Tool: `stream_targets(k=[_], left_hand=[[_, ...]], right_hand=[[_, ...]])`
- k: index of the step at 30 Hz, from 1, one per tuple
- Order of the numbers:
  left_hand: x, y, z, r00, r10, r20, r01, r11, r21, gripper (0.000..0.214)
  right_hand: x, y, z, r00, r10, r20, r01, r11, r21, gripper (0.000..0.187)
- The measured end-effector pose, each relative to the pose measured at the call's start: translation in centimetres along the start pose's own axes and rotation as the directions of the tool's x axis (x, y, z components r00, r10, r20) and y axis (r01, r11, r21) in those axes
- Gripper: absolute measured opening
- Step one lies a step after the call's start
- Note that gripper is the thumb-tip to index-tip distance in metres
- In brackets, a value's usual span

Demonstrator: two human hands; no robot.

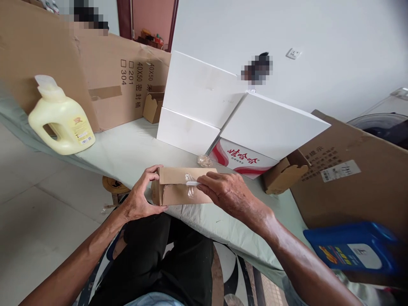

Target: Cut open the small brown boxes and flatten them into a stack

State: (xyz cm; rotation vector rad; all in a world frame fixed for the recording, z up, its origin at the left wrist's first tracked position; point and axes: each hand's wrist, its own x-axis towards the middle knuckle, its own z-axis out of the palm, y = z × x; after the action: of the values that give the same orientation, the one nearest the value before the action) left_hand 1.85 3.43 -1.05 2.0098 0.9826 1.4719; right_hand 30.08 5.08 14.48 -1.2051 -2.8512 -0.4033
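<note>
So the small cardboard box is right at the near edge of the surface, which has a pale green cover on it. The left hand has its left end, fingers on the far side and thumb on the near side, so that grip is clamped around the box. The right hand is over the other end, grip pinching a slim white tool whose tip lies at the top seam, over a strip of clear tape. Can't tell if the tip is actually cutting in.

Just beyond the box there's a crumpled clear wad, next to a bunch of white boxes. An open brown carton stands to the right of those. Over on the left is a yellow jug near a big printed cardboard sheet, and there's a blue bottle way off right.
</note>
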Motion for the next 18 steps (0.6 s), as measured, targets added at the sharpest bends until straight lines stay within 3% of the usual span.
stream_targets(k=[4, 18], left_hand=[[0.2, -0.1, 0.0, 1.000, 0.008, 0.017, -0.008, 1.000, 0.019, 0.070], [1.0, 0.1, 0.6, 0.999, 0.037, 0.027, -0.038, 0.998, 0.053, 0.068]], right_hand=[[-0.1, 0.9, -0.2, 0.996, 0.033, 0.079, -0.028, 0.997, -0.066, 0.047], [-2.8, 4.0, -0.4, 0.989, 0.108, 0.102, -0.100, 0.991, -0.085, 0.050]])
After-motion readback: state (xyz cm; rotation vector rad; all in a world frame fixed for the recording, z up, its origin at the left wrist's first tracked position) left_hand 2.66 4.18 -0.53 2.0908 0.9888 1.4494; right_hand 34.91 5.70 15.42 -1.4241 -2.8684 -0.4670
